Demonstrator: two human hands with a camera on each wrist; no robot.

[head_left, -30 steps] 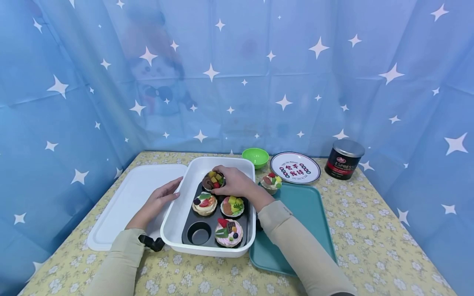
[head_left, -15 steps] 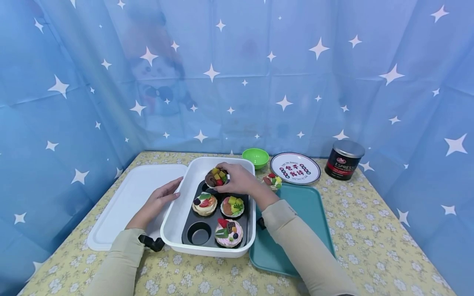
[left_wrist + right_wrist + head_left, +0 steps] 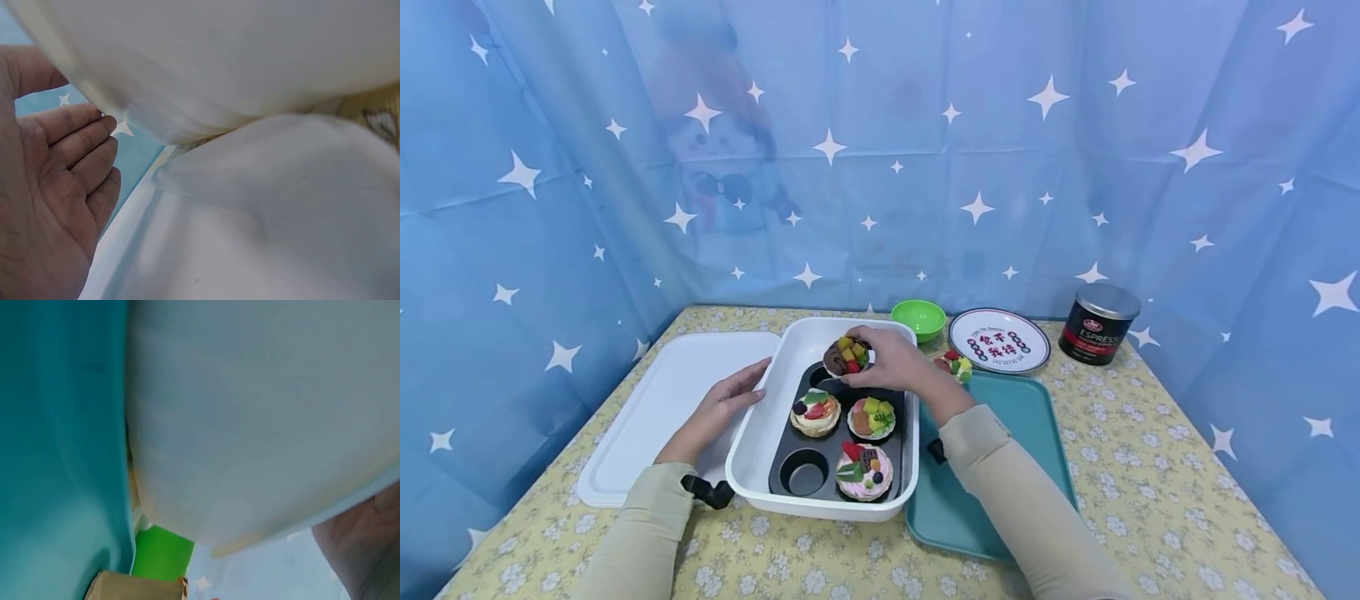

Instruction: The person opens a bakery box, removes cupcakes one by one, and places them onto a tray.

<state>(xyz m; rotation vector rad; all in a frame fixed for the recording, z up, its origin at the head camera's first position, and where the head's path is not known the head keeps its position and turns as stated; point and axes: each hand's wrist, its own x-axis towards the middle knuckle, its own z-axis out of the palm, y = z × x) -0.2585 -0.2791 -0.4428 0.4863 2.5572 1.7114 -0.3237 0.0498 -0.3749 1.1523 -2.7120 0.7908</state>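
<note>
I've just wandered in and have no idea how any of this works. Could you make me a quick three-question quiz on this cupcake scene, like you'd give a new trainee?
1. What is the right hand holding?
A) the green bowl
B) the brown cupcake
C) the coffee tin

2. True or false: the left hand is holding the patterned plate.

3. Fill in the gap: in the row of the dark muffin pan nearest the person, the hollow on the person's ____ is empty.

Key:
1. B
2. False; it is at the edge of the white tub.
3. left
</note>
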